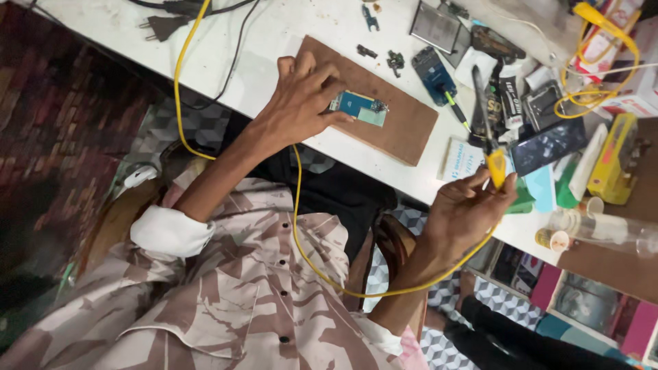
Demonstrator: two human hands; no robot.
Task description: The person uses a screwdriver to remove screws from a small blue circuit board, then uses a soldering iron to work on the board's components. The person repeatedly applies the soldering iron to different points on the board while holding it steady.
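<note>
The left hand (301,103) rests on a brown wooden board (404,123) that lies on the white counter (274,41) near its front edge, fingers pressing down on a small blue-green circuit board (360,106) — held flat against the wood. The right hand (466,209) hovers just off the counter's front edge, fingers closed around the yellow handle of a soldering iron (488,130), whose dark shaft reaches over the counter. A yellow cord (298,205) loops from this hand across the lap and up over the counter's edge. Past the wooden board lie small parts, a dark phone screen (548,145) and a yellow box (612,161) — all crowded together.
</note>
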